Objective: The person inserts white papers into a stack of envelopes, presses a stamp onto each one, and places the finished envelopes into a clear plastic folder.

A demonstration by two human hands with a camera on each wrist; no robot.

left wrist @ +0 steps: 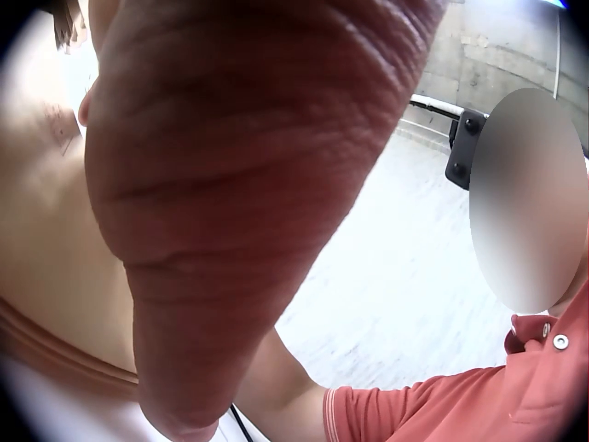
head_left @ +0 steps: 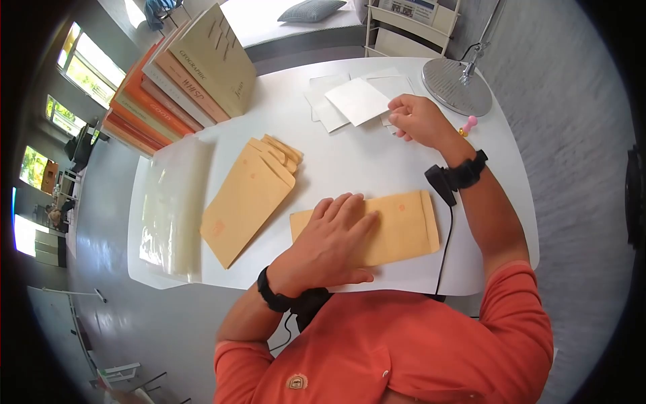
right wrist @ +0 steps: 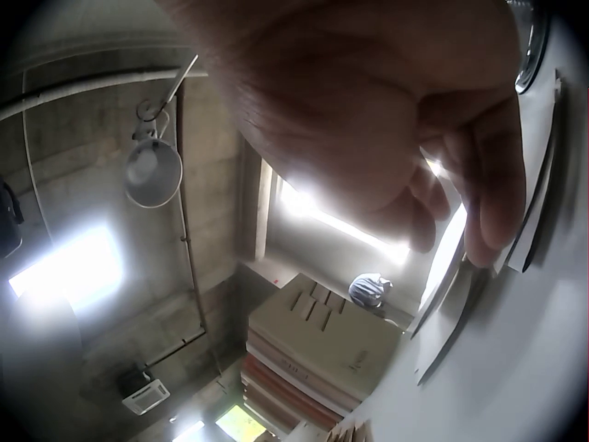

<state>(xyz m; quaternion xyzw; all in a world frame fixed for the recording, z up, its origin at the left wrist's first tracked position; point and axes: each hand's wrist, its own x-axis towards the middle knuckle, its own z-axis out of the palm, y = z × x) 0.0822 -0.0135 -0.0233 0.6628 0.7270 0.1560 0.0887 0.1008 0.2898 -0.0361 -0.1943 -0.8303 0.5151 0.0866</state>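
My left hand [head_left: 330,239] lies spread over a tan paper envelope [head_left: 397,229] near the table's front edge, fingers straight, pressing its left half. In the left wrist view the side of that hand covers much of the picture, with the envelope's surface [left wrist: 55,239] beside it. At the back of the table my right hand [head_left: 420,121] pinches the right corner of a square white card [head_left: 358,101]. Under and around this card lie several more white cards [head_left: 331,120]. The right wrist view shows the fingertips [right wrist: 483,249] at the card edges, close over the table.
Left of centre lies a fanned stack of tan envelopes [head_left: 245,202], beside clear plastic sleeves [head_left: 171,209]. Books [head_left: 215,60] stand at the back left. A lamp base [head_left: 457,87] and a pink pushpin-shaped object [head_left: 470,124] sit at the right, with a black cable [head_left: 445,249] nearer me.
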